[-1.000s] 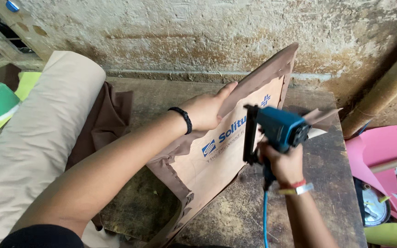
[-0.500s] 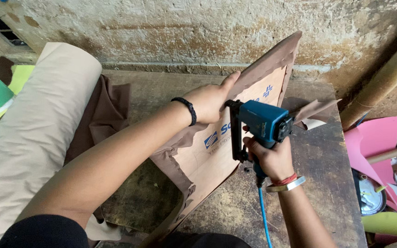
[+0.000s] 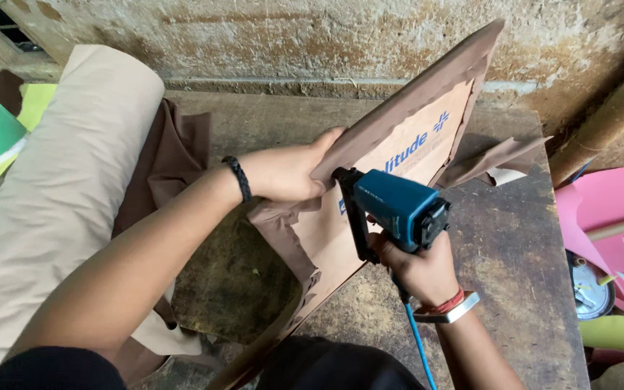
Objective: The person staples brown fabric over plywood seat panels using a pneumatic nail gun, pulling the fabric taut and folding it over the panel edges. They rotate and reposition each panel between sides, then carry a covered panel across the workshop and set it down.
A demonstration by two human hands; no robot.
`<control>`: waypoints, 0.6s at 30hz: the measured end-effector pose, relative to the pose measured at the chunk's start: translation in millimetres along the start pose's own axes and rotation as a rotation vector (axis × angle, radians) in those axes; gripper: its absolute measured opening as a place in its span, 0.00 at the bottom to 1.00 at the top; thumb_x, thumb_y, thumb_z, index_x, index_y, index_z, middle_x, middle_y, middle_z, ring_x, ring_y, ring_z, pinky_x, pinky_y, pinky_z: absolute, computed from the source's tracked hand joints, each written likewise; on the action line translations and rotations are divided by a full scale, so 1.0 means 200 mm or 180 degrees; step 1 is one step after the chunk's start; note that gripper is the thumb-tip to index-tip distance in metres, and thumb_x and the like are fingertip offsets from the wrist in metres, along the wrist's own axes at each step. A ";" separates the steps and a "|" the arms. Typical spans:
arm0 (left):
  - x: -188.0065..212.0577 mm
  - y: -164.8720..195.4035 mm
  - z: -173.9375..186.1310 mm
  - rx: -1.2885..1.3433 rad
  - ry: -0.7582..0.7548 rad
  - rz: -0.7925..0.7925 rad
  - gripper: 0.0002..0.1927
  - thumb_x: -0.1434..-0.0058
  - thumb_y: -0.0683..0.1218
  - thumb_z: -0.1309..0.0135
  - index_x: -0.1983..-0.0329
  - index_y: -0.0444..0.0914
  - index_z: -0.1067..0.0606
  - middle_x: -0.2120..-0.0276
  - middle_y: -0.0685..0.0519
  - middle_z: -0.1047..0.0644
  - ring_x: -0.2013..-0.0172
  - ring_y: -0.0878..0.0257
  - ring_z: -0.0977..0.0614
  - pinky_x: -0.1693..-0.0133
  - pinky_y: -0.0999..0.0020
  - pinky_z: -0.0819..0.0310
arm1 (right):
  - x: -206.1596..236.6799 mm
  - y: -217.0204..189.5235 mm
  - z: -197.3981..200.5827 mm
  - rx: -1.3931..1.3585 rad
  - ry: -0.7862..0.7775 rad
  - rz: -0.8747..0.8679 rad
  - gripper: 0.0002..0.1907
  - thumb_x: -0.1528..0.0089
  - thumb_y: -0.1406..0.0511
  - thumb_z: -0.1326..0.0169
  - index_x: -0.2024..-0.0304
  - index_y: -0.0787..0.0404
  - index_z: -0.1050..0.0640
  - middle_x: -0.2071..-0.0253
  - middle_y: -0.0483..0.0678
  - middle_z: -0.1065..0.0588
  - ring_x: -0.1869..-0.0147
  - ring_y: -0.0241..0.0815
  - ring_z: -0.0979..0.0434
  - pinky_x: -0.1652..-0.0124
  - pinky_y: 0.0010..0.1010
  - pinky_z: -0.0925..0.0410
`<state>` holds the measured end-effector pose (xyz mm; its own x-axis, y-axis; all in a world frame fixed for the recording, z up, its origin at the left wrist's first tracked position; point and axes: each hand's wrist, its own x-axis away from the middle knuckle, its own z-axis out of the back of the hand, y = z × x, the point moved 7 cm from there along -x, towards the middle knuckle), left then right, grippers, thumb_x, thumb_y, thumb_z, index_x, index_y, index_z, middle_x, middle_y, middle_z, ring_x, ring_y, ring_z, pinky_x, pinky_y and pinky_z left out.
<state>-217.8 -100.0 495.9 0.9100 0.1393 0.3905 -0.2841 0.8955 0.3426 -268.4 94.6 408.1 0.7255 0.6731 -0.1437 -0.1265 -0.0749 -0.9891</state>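
On board (image 3: 391,180): left hand (image 3: 283,173) pinching fabric (image 3: 399,108); right hand (image 3: 417,271) gripping stapler (image 3: 395,209).

Worn wooden table (image 3: 514,238) carries a fabric-wrapped board (image 3: 341,238) and beige roll (image 3: 59,195).

Tilted board (image 3: 370,217) wrapped in brown fabric, propped across the middle of the worktable (image 3: 514,238), blocked straight passage from left to right. Large beige fabric roll (image 3: 59,188) filled the left side. Rough wall (image 3: 290,36) closed off the far edge. Bare tabletop lay open right of the stapler (image 3: 395,209), up to loose fabric scraps (image 3: 500,159) near the back.
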 end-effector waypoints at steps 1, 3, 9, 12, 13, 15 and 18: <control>0.01 0.02 0.01 -0.0014 0.0029 -0.0009 0.54 0.40 0.43 0.45 0.22 0.41 0.68 0.70 0.38 0.19 0.74 0.51 0.19 0.71 0.57 0.27 | 0.01 -0.01 -0.01 0.0062 0.0048 0.0098 0.21 0.46 0.74 0.38 0.49 0.65 0.21 0.68 0.45 0.22 0.68 0.32 0.24 0.68 0.27 0.27; 0.04 0.05 0.02 -0.0017 0.0084 -0.0015 0.56 0.41 0.43 0.42 0.23 0.41 0.68 0.69 0.39 0.19 0.73 0.51 0.18 0.71 0.57 0.25 | 0.03 -0.03 -0.02 0.0248 0.0074 0.0107 0.22 0.47 0.73 0.37 0.50 0.64 0.22 0.68 0.42 0.22 0.67 0.32 0.23 0.68 0.27 0.27; 0.16 -0.13 -0.10 0.0290 -0.0158 0.0164 0.64 0.43 0.47 0.34 0.22 0.51 0.73 0.57 0.37 0.18 0.59 0.47 0.14 0.54 0.55 0.22 | 0.09 0.00 -0.09 0.0149 -0.0035 -0.0074 0.19 0.46 0.71 0.35 0.52 0.64 0.21 0.68 0.43 0.21 0.67 0.33 0.22 0.66 0.28 0.26; 0.29 -0.08 -0.09 0.0791 0.0593 -0.1811 0.66 0.47 0.40 0.30 0.21 0.44 0.68 0.27 0.28 0.45 0.31 0.43 0.36 0.37 0.53 0.36 | 0.11 0.01 -0.12 0.0271 -0.0072 -0.0109 0.22 0.47 0.71 0.35 0.50 0.63 0.22 0.66 0.43 0.21 0.65 0.33 0.21 0.66 0.27 0.26; 0.30 -0.13 -0.12 0.0972 0.0575 -0.1731 0.64 0.46 0.39 0.32 0.20 0.44 0.66 0.26 0.32 0.44 0.29 0.45 0.36 0.34 0.54 0.37 | 0.11 0.03 -0.12 0.0514 -0.0101 -0.0247 0.21 0.47 0.71 0.35 0.51 0.63 0.22 0.68 0.44 0.20 0.65 0.34 0.20 0.66 0.28 0.26; 0.31 -0.23 -0.16 0.1312 0.0555 -0.1545 0.60 0.46 0.38 0.35 0.19 0.45 0.61 0.23 0.41 0.43 0.26 0.51 0.37 0.30 0.57 0.39 | 0.12 0.03 -0.14 0.0529 -0.0149 -0.0279 0.22 0.48 0.71 0.34 0.50 0.62 0.22 0.66 0.45 0.19 0.64 0.34 0.19 0.65 0.28 0.24; 0.35 -0.29 -0.21 0.1779 0.0750 -0.1674 0.55 0.42 0.38 0.35 0.19 0.44 0.56 0.24 0.44 0.39 0.26 0.51 0.36 0.29 0.57 0.41 | 0.14 0.00 -0.15 0.0135 -0.0114 -0.0081 0.24 0.48 0.70 0.35 0.50 0.62 0.24 0.62 0.45 0.19 0.61 0.33 0.17 0.63 0.28 0.22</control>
<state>-125.5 -124.1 468.1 0.9888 -0.1006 -0.1103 0.1472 0.5333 0.8331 -226.8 91.3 402.1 0.7041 0.7004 -0.1166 -0.1375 -0.0266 -0.9901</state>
